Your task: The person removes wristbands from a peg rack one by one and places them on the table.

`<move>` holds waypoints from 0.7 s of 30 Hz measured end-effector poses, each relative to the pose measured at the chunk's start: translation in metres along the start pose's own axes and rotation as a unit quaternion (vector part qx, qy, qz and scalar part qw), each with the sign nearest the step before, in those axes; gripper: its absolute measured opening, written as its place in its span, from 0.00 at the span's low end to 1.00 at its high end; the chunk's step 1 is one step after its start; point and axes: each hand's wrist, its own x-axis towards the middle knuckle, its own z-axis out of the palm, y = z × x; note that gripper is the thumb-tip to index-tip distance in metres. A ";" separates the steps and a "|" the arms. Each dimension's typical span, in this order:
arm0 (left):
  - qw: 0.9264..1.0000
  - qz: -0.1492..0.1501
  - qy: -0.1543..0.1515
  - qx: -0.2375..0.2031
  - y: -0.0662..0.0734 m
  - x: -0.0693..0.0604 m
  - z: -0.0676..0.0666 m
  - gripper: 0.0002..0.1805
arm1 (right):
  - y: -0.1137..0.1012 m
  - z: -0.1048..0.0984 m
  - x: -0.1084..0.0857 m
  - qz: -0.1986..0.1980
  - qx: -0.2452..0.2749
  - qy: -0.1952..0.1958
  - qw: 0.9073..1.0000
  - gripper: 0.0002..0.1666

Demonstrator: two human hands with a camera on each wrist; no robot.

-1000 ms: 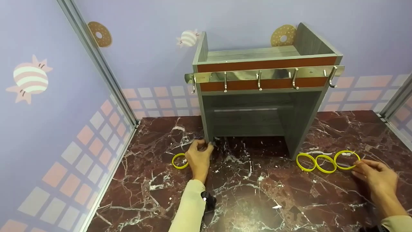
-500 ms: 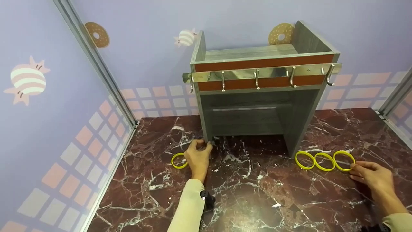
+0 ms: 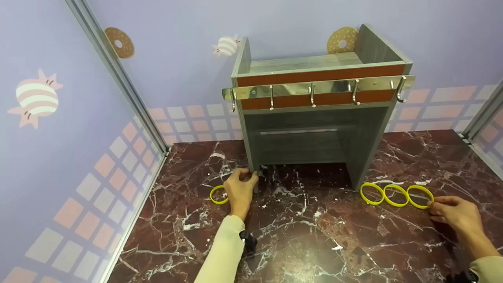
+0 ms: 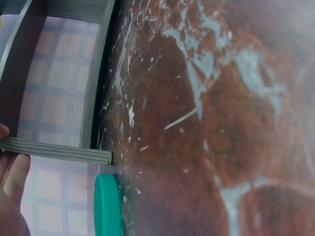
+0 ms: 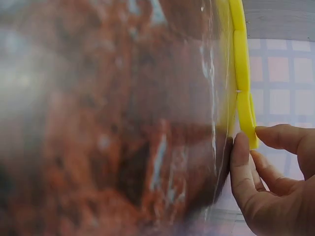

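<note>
In the head view my left hand [image 3: 239, 192] grips the lower front edge of the left side panel of a grey wooden rack [image 3: 365, 145], thumb on one side and fingers on the other. Beside that hand lies a single yellow ring [image 3: 212, 199], partly hidden by it; the same ring [image 4: 107, 204] looks green in the left wrist view. My right hand [image 3: 458, 214] pinches the near right edge of a yellow ring [image 3: 408, 199] lying on the table. It ends a row with a middle yellow ring [image 3: 396, 205] and a left yellow ring [image 3: 371, 204] by the rack's right leg.
A metal hook rail [image 3: 292, 89] with several hooks runs across the rack's front, its ends sticking out past the sides. The rack stands on a dark red marbled table [image 3: 298, 239]. Patterned lilac wall panels [image 3: 177, 70] enclose the back and sides.
My right hand has lowered the right-hand ring onto the table, in line with the other two. The left hand keeps its grip on the rack. The head view has shifted slightly.
</note>
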 end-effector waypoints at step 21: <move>0.887 0.346 -0.203 0.227 -0.004 0.016 -0.057 0.21 | -0.035 -0.004 0.001 -0.310 -0.346 0.010 0.885 0.31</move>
